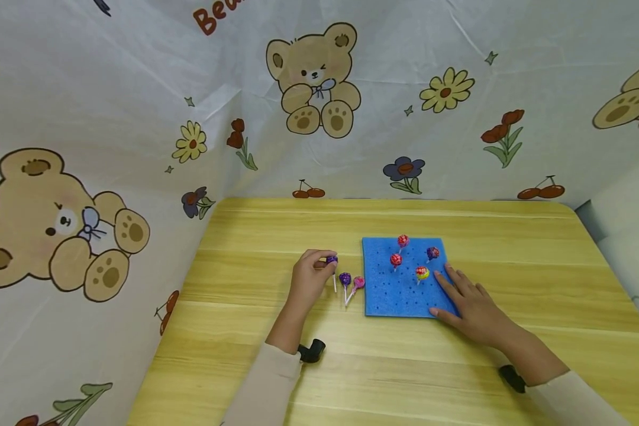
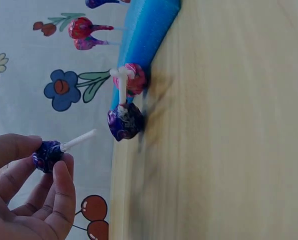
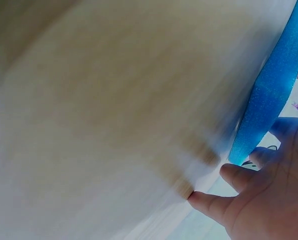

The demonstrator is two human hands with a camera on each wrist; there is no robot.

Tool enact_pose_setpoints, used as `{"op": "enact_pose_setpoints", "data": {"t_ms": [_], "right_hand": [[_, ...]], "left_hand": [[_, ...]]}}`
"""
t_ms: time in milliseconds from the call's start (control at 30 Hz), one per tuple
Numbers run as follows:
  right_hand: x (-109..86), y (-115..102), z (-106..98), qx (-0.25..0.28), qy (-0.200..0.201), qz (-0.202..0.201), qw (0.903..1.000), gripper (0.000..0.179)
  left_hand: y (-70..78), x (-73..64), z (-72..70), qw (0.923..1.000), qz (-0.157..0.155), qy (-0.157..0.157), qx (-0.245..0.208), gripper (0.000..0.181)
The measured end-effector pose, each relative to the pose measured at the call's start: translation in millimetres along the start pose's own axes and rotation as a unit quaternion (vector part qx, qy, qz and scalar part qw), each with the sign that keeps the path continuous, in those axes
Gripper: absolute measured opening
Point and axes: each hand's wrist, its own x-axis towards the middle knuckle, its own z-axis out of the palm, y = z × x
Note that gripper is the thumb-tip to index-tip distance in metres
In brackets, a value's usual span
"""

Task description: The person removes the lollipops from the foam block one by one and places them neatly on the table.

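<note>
One purple-wrapped lollipop (image 1: 332,259) is pinched by its head, stick downward, in your left hand (image 1: 311,277), beside two loose lollipops (image 1: 345,278) left of the blue foam board (image 1: 391,302); your right hand (image 1: 476,310), fingers spread, touches the board's right side.

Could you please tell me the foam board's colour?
The foam board is blue, clearest in the head view.

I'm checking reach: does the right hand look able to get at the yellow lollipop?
Probably yes: the right hand touches the foam close to the yellow lollipop, with nothing visible between them.
</note>
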Motion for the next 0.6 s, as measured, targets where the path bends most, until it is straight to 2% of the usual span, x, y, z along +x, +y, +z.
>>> {"op": "enact_pose_setpoints", "data": {"t_ms": [233,600], "right_hand": [[0.9,0.4,0.3,0.004,0.002,0.003,1.0000,0.088],[1.2,1.4,1.0,-0.001,-0.018,0.011,0.9998,0.091]], "left_hand": [[-4.9,-1.0,-2.9,0.9994,-0.005,-0.017,0.029,0.030],[-14.2,-2.8,-2.7,0.9960,-0.043,-0.056,0.055,0.032]]}}
